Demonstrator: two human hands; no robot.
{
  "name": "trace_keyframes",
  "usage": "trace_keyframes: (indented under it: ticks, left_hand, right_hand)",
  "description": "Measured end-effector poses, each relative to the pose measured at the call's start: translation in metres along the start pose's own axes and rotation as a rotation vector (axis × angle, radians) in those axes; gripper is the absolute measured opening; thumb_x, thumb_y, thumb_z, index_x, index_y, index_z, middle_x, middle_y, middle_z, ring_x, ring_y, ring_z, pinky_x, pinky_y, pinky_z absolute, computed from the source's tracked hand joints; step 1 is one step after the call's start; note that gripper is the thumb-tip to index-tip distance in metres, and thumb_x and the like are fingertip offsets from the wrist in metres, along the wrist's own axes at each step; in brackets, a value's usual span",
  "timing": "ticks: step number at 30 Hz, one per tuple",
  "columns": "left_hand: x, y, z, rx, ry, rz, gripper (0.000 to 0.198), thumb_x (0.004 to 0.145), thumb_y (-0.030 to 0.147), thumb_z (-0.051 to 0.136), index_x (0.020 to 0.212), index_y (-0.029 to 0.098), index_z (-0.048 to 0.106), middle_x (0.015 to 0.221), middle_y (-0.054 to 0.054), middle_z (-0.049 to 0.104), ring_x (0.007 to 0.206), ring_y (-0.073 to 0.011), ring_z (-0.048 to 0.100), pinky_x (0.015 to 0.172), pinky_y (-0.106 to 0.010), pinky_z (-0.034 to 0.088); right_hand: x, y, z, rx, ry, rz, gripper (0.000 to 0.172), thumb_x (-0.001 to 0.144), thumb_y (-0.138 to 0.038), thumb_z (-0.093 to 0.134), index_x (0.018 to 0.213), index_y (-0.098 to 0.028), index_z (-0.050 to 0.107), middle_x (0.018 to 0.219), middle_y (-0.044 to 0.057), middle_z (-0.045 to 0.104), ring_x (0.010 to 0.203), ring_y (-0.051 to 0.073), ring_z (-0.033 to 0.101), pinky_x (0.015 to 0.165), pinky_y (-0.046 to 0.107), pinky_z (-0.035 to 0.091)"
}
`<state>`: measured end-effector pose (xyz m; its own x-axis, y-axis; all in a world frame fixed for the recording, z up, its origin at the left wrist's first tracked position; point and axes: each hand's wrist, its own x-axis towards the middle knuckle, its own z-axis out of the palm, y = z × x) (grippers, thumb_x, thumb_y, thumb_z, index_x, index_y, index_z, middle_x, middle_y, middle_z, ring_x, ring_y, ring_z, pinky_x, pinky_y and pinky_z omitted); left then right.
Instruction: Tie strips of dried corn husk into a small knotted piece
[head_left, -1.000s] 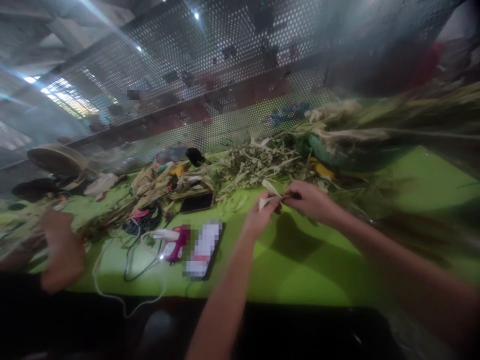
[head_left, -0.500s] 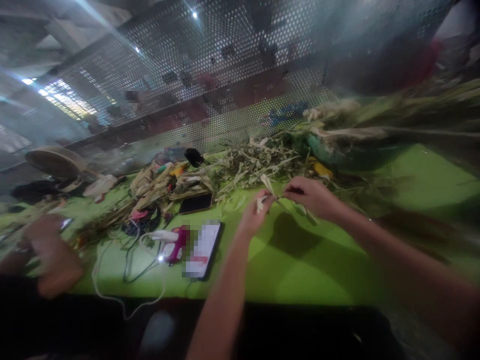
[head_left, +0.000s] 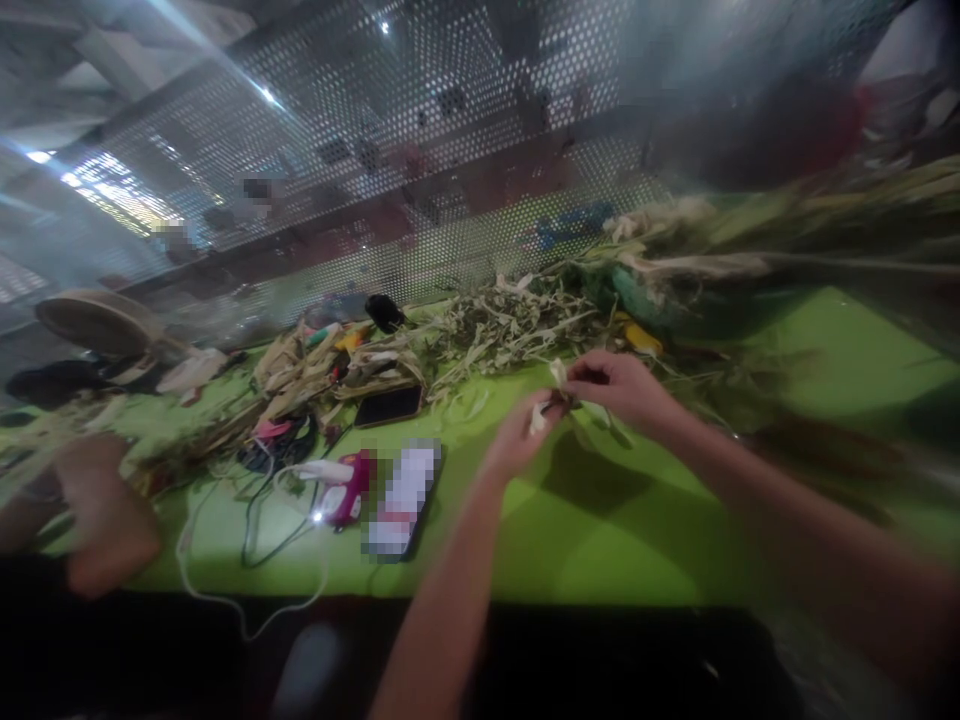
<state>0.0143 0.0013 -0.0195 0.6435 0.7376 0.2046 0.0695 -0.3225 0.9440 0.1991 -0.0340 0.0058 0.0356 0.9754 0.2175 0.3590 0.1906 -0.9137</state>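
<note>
Over the green table (head_left: 600, 570), my left hand (head_left: 525, 430) pinches a pale strip of dried husk (head_left: 538, 418). My right hand (head_left: 616, 385) is closed on the same piece, its fingertips meeting those of the left. A pale end of the husk sticks up between the hands, and thin leafy ends hang below the right one. Behind them lies a heap of dry husk strips (head_left: 517, 320). A lit phone (head_left: 405, 500) rests left of my left forearm.
A dark phone (head_left: 388, 406), a magenta device (head_left: 351, 495) with a white cable, husk bundles (head_left: 289, 365) and a round basket (head_left: 97, 322) lie leftward. Another person's arm (head_left: 112, 510) is at far left. A green bowl (head_left: 667, 300) stands behind right; a perforated panel (head_left: 450, 170) rises behind.
My left hand has moved right and slightly up, closer to my right hand. Less of the pale husk shows between them. The view has shifted slightly.
</note>
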Motion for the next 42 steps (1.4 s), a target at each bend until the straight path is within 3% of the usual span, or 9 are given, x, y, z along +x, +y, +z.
trace_keyframes:
  ticks: [3,8,14,16,22,29,32,37,42]
  left_hand:
    - [-0.001,0.006,0.002,-0.021,-0.015,-0.024,0.031,0.089,0.045,0.055,0.095,0.018,0.068,0.097,-0.007,0.070,0.093,-0.0192,0.062,0.090,-0.033,0.046]
    - [-0.004,0.014,0.005,-0.038,-0.012,-0.076,0.030,0.085,0.046,0.061,0.089,0.018,0.069,0.087,-0.006,0.068,0.085,-0.0180,0.059,0.079,-0.029,0.046]
    - [0.002,0.009,0.009,-0.193,0.265,-0.247,0.033,0.079,0.049,0.066,0.083,0.017,0.068,0.063,0.001,0.051,0.058,-0.0091,0.042,0.053,-0.023,0.032]
    - [0.004,0.007,0.008,-0.256,0.332,-0.253,0.033,0.079,0.048,0.066,0.083,0.016,0.067,0.063,0.002,0.048,0.056,-0.0075,0.039,0.051,-0.022,0.028]
    - [0.008,0.003,0.004,-0.355,0.454,-0.245,0.027,0.079,0.042,0.067,0.084,0.016,0.066,0.066,0.002,0.051,0.057,-0.0061,0.041,0.052,-0.021,0.029]
    - [0.010,-0.002,0.012,-0.490,0.476,-0.275,0.024,0.077,0.038,0.069,0.080,0.016,0.063,0.063,0.004,0.048,0.058,-0.0076,0.042,0.055,-0.022,0.032]
    - [0.008,0.001,0.010,-0.352,0.442,-0.261,0.022,0.081,0.039,0.064,0.080,0.017,0.062,0.062,0.004,0.046,0.058,-0.0092,0.040,0.055,-0.024,0.030]
    - [0.003,0.006,0.004,0.088,0.396,-0.072,0.016,0.086,0.029,0.057,0.073,0.019,0.055,0.069,0.001,0.052,0.068,-0.0128,0.045,0.066,-0.027,0.035]
    - [0.004,0.004,0.013,-0.017,0.425,-0.091,0.017,0.082,0.014,0.049,0.066,0.020,0.045,0.068,0.000,0.049,0.069,-0.0147,0.044,0.066,-0.028,0.036]
  right_hand:
    - [-0.001,-0.001,0.003,0.053,0.047,-0.013,0.019,0.074,-0.037,0.068,0.072,-0.018,0.065,0.067,0.001,0.062,0.065,0.015,0.054,0.062,0.028,0.042]
    - [-0.001,0.002,0.008,0.031,0.127,-0.048,0.018,0.074,-0.036,0.067,0.071,-0.019,0.063,0.065,0.000,0.060,0.064,0.015,0.052,0.060,0.027,0.041]
    - [-0.002,-0.005,-0.001,-0.058,0.237,-0.114,0.026,0.082,-0.036,0.065,0.102,-0.019,0.065,0.086,0.004,0.063,0.065,0.014,0.052,0.060,0.027,0.041]
    - [-0.004,-0.007,-0.002,-0.104,0.291,-0.127,0.025,0.083,-0.037,0.066,0.100,-0.019,0.064,0.085,0.004,0.061,0.063,0.013,0.050,0.057,0.027,0.039]
    - [-0.009,0.000,0.015,-0.209,0.027,-0.115,0.027,0.089,-0.043,0.059,0.078,-0.020,0.065,0.071,0.001,0.062,0.063,0.014,0.053,0.056,0.026,0.036]
    - [-0.012,0.008,0.030,-0.391,-0.087,-0.194,0.015,0.088,-0.024,0.057,0.074,-0.019,0.063,0.070,0.000,0.062,0.065,0.014,0.054,0.058,0.024,0.032]
    - [-0.013,0.007,0.031,-0.454,-0.116,-0.204,0.017,0.088,-0.024,0.057,0.074,-0.019,0.063,0.070,0.000,0.062,0.065,0.014,0.054,0.059,0.024,0.032]
    - [-0.021,-0.006,0.028,-0.454,0.039,-0.221,0.016,0.086,-0.030,0.064,0.099,-0.022,0.065,0.091,0.003,0.067,0.066,0.014,0.054,0.058,0.025,0.035]
    - [-0.029,-0.021,0.028,-0.445,-0.058,-0.366,0.043,0.082,-0.028,0.070,0.123,-0.027,0.058,0.104,0.004,0.066,0.075,0.016,0.058,0.063,0.026,0.042]
